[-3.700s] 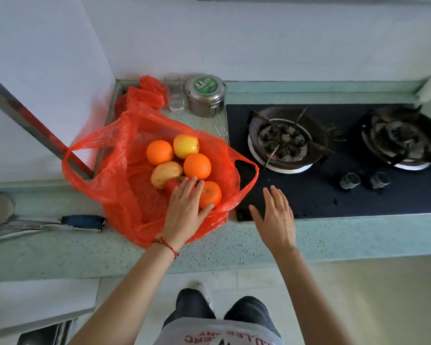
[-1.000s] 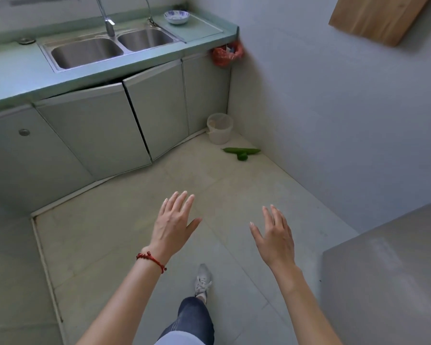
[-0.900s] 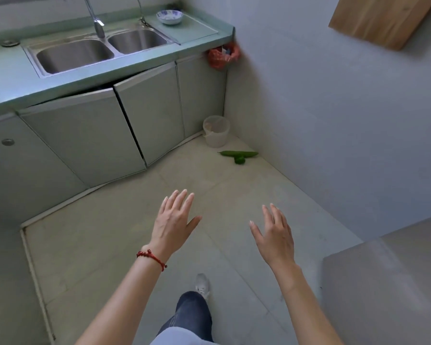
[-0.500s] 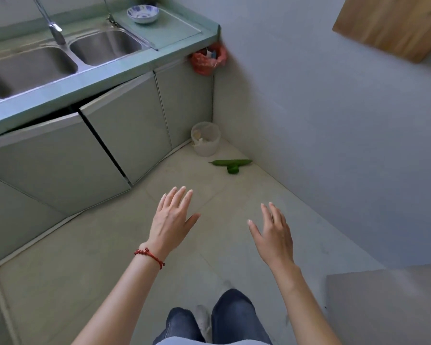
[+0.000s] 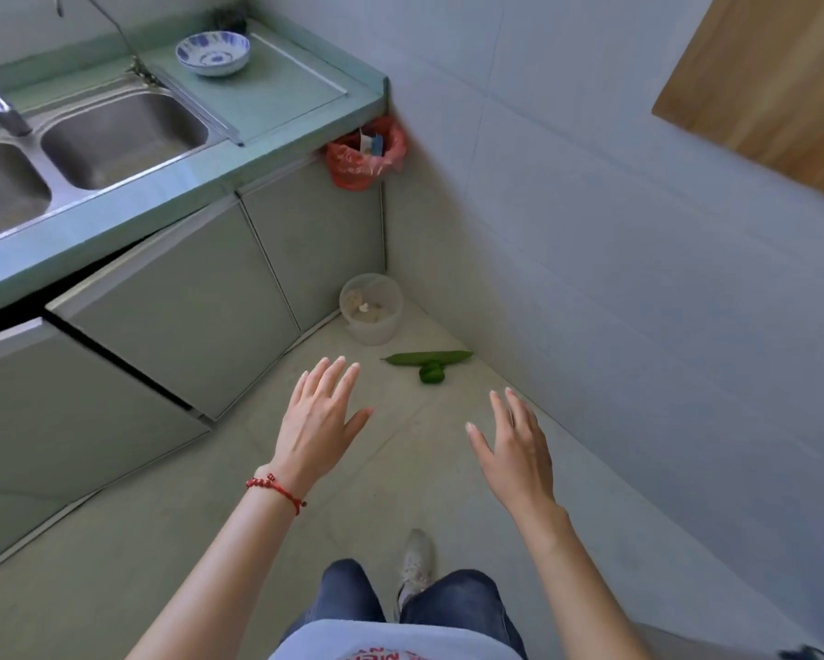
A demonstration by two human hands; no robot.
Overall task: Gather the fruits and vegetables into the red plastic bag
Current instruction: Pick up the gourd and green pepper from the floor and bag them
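Green long cucumber (image 5: 428, 358) and small green pepper (image 5: 431, 373) lie touching on the floor; left hand (image 5: 319, 421) and right hand (image 5: 514, 452) hover above, fingers straight, empty.

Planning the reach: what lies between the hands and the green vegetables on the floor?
Only bare floor tile, per the head view, between both hands and the vegetables.

Green cucumber (image 5: 426, 358), blue-patterned white bowl (image 5: 212, 53)
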